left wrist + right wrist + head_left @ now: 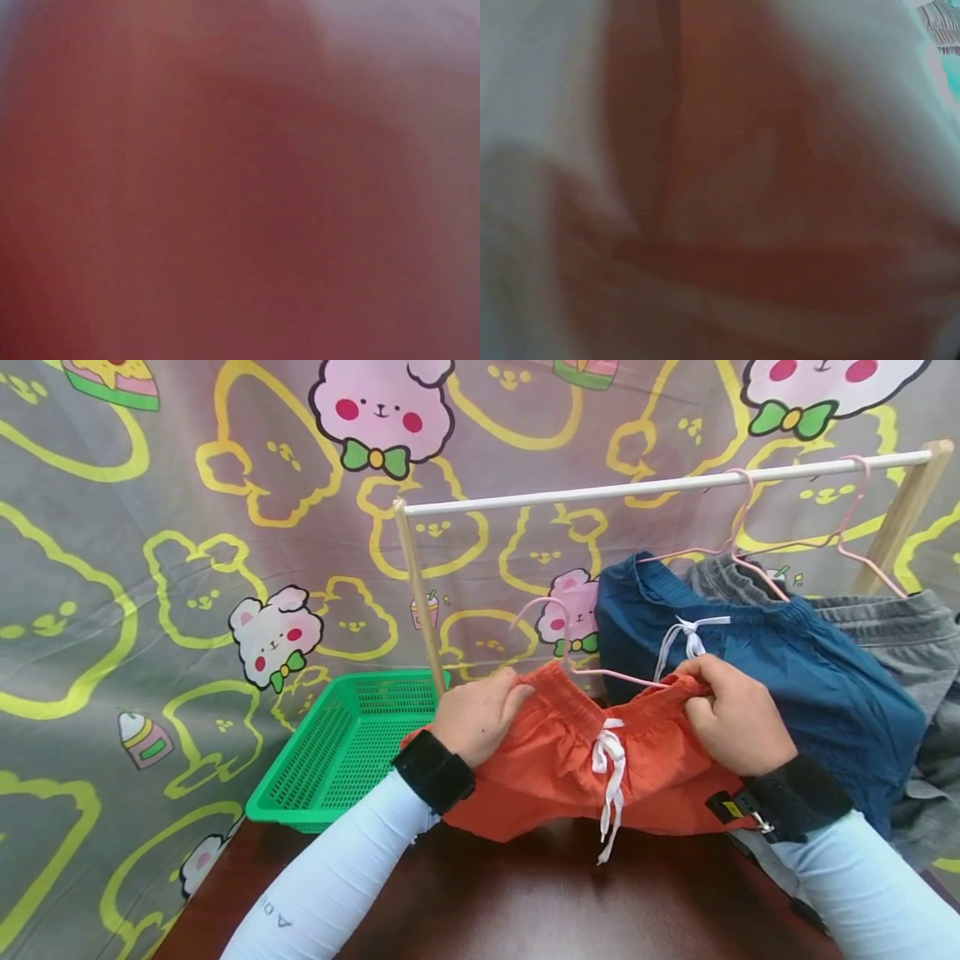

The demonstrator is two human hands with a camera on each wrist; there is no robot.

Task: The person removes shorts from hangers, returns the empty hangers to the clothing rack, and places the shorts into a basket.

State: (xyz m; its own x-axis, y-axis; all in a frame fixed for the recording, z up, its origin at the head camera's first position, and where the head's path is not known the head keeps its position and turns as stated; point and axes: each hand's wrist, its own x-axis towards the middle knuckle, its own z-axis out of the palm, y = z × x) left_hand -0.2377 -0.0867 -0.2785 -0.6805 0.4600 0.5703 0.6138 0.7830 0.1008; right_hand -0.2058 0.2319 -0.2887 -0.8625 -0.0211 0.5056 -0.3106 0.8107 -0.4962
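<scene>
Orange shorts point(570, 760) with a white drawstring point(611, 760) are held up by the waistband in the head view. My left hand point(480, 710) grips the waistband's left side, and my right hand point(735, 714) pinches its right side. A pink hanger point(570, 635) sits at the waistband, its hook standing up above the cloth and one arm running to my right hand. The rest of the hanger is hidden by the shorts. Both wrist views are filled with blurred reddish cloth, so the fingers cannot be made out there.
A rack with a white rail point(570, 497) stands behind. Blue shorts point(750, 652) and grey shorts point(930, 635) hang on its right part from pink hangers. A green basket point(288, 777) sits at the left on the dark brown table point(525, 902). A patterned cloth covers the background.
</scene>
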